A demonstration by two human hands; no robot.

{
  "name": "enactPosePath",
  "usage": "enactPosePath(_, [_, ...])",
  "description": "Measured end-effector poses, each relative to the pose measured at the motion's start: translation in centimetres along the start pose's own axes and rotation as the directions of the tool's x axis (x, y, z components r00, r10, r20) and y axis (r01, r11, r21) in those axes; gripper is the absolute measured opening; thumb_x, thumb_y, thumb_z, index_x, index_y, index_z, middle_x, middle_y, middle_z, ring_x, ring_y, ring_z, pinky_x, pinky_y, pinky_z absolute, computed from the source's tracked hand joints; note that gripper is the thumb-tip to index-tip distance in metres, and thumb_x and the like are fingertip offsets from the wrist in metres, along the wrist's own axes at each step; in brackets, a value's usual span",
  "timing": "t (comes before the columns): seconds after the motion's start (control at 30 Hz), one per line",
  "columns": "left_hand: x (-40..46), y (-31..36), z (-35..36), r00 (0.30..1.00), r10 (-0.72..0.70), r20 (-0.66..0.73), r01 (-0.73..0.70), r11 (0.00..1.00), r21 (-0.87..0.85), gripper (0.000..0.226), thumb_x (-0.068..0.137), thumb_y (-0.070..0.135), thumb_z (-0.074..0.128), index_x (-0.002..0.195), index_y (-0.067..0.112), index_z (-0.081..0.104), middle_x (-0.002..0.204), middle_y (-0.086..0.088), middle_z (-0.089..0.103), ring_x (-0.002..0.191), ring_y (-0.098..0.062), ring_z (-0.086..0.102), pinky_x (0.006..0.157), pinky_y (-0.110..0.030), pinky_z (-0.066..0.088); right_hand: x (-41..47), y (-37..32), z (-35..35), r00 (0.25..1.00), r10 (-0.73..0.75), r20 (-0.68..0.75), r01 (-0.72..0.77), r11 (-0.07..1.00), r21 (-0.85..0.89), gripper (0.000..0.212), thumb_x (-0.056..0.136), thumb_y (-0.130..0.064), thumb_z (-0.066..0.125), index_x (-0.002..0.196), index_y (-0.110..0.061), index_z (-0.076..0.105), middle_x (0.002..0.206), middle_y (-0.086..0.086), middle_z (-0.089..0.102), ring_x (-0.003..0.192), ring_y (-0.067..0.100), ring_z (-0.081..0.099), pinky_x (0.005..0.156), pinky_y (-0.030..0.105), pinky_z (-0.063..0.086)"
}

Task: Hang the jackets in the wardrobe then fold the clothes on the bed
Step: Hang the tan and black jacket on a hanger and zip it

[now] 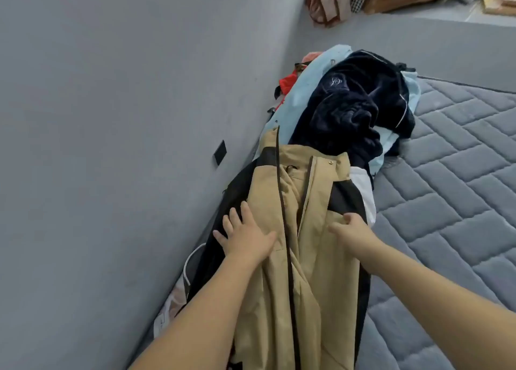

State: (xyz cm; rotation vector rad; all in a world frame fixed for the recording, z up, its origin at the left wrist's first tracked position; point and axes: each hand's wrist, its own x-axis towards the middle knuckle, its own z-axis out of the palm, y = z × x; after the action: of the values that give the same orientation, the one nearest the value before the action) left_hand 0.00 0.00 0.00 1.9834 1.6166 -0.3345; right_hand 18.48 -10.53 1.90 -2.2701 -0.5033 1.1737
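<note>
Tan jacket (307,230): left hand (245,238) lies flat on it, right hand (354,233) pinches its fabric.

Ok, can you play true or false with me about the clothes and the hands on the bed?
1. Both hands are on the tan jacket. True: the left hand lies flat on it and the right hand curls into its fabric.
2. The jacket hangs on a hanger. False: it lies on the pile on the grey mattress.
3. A navy velvet garment lies beyond the tan jacket. True.
4. The navy garment lies on a pink one. False: light blue fabric is under it.
5. The pile sits against the grey wall. True.
</note>
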Motion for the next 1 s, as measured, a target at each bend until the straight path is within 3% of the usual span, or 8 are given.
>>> enactPosePath(0.13, [3.1,0.2,0.7,0.996,0.072,0.043,-0.069,0.996,-0.065,0.06,0.09,0.038,0.052,0.14,0.015,0.028,0.131,-0.011,0.05,0.115,-0.03,0.051,0.099,-0.049,0.045,4.7,-2.0,2.1,0.967,-0.122,-0.223,0.088,0.984,-0.157,0.087,0.088,-0.046,0.06,0.154,-0.017,0.01,0.156,0.01,0.024,0.139,0.035,0.03,0.11,0.053,0.032])
enactPosePath(0.27, [0.2,-1.3,1.0,0.959,0.231,0.163,-0.225,0.973,-0.051,0.015,0.085,0.022,0.047,0.1,0.024,0.046,0.095,0.001,0.059,0.086,-0.022,0.059,0.08,-0.039,0.052,6.3,-4.0,3.3,0.952,-0.136,-0.274,0.058,0.959,-0.276,0.113,0.078,-0.064,0.064,0.154,-0.015,-0.003,0.154,0.017,0.027,0.139,0.038,0.029,0.112,0.053,0.028])
enactPosePath(0.43, [-4.5,-4.5,-1.8,0.791,0.016,0.612,-0.272,0.905,0.329,0.052,0.083,0.052,0.041,0.124,0.024,0.055,0.131,-0.001,0.057,0.119,-0.026,0.054,0.089,-0.034,0.042,5.6,-2.5,2.4,0.977,-0.147,-0.157,0.093,0.947,-0.309,0.049,0.086,-0.016,0.054,0.131,-0.015,0.033,0.113,0.012,0.056,0.096,0.03,0.058,0.081,0.044,0.053])
enactPosePath(0.57, [-1.1,-2.9,-5.1,0.958,0.009,0.286,-0.091,0.958,0.272,0.103,0.067,0.072,0.053,0.151,0.025,0.016,0.155,-0.007,0.022,0.143,-0.03,0.022,0.108,-0.05,0.035,5.5,-0.5,0.2,0.997,-0.019,-0.073,0.007,0.987,-0.158,0.029,0.082,-0.023,0.053,0.109,-0.021,0.045,0.093,0.004,0.056,0.077,0.018,0.055,0.056,0.03,0.041])
enactPosePath(0.7, [3.9,0.8,-3.4,0.984,0.141,0.111,-0.141,0.99,-0.012,0.13,0.062,0.08,0.061,0.153,0.025,-0.014,0.163,-0.007,0.003,0.149,-0.031,0.007,0.116,-0.058,0.013,7.7,-2.1,-1.1,0.996,0.052,-0.077,-0.054,0.998,-0.016,0.09,0.069,-0.056,0.066,0.144,-0.027,0.025,0.102,-0.001,0.052,0.082,0.018,0.055,0.066,0.032,0.047])
enactPosePath(0.77, [5.2,1.3,-1.2,0.984,0.065,0.167,-0.01,0.95,-0.311,0.111,0.072,0.058,0.07,0.153,0.015,0.009,0.15,-0.012,0.036,0.134,-0.033,0.039,0.11,-0.049,0.033,8.8,-2.8,-0.8,1.0,0.016,-0.023,-0.018,0.996,-0.085,0.073,0.07,-0.046,0.066,0.134,-0.026,0.039,0.101,0.0,0.06,0.087,0.021,0.06,0.075,0.035,0.053])
enactPosePath(0.87, [4.5,0.4,1.3,0.985,-0.067,0.161,0.138,0.863,-0.486,0.033,0.085,0.026,0.06,0.112,0.006,0.058,0.095,-0.007,0.063,0.086,-0.024,0.057,0.076,-0.035,0.048,8.6,-2.7,-0.4,0.993,-0.071,-0.091,0.04,0.953,-0.3,0.048,0.07,-0.023,0.053,0.114,-0.041,0.049,0.09,0.001,0.064,0.083,0.025,0.062,0.08,0.04,0.055])
enactPosePath(1.0, [1.8,0.3,-0.1,0.995,-0.079,-0.059,0.024,0.775,-0.632,0.02,0.089,0.017,0.05,0.07,0.011,0.054,0.061,0.002,0.053,0.059,-0.017,0.048,0.05,-0.028,0.032,4.9,-2.0,-1.8,0.98,-0.092,-0.176,0.056,0.978,-0.202,0.022,0.077,-0.019,0.058,0.099,-0.017,0.055,0.097,0.012,0.06,0.091,0.033,0.06,0.081,0.044,0.054])
